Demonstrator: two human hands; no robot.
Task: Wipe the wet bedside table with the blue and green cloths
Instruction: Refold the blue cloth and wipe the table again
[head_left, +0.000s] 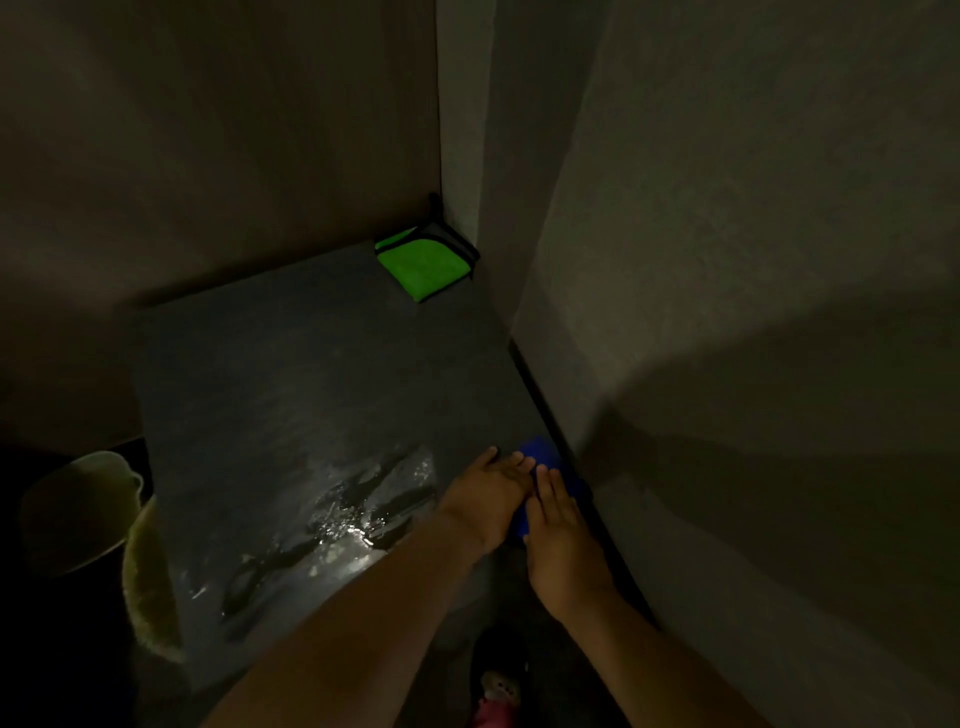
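The dark bedside table (291, 374) fills the middle of the view, with a shiny puddle of water (353, 514) near its front edge. A folded green cloth (423, 265) lies in the far right corner, against the walls. A blue cloth (543, 454) sits at the table's near right edge, mostly covered by my hands. My left hand (485, 496) lies flat on its left part with fingers stretched out. My right hand (558, 525) presses flat on it from the right. Whether either hand grips the cloth is unclear.
Walls close in the table at the back and along the right side. A pale round object (83, 512) and a yellowish fabric (148, 582) sit at the left below the table edge. A foot in a pink slipper (496, 699) shows on the floor.
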